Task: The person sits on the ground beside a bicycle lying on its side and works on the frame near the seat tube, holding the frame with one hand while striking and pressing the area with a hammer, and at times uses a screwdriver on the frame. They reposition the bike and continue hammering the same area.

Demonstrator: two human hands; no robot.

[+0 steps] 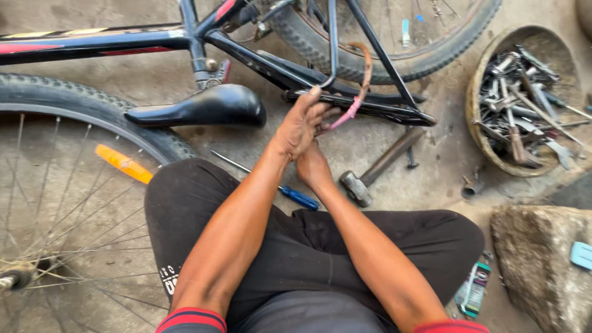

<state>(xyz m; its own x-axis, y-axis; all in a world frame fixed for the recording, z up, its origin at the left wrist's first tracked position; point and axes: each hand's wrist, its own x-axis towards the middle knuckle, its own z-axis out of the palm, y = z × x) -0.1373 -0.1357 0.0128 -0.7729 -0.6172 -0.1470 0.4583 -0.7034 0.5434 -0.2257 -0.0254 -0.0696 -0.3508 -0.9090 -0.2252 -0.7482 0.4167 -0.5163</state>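
Observation:
An upside-down black bicycle lies on the concrete floor in front of me, its black rear carrier rack (370, 110) near the middle of the view. My left hand (302, 120) reaches up to the rack and grips a pink and brown rubber strap (361, 86) that loops over it. My right hand (313, 165) sits just below and behind the left one, mostly hidden, fingers curled near the strap's lower end. The black saddle (203, 106) rests on the floor to the left of my hands.
A hammer (376, 172) and a blue-handled screwdriver (290, 192) lie on the floor beyond my knees. A round basket (481, 132) holding several metal tools stands at the right. A spoked wheel with an orange reflector (123, 164) fills the left. A stone block (542, 259) sits at lower right.

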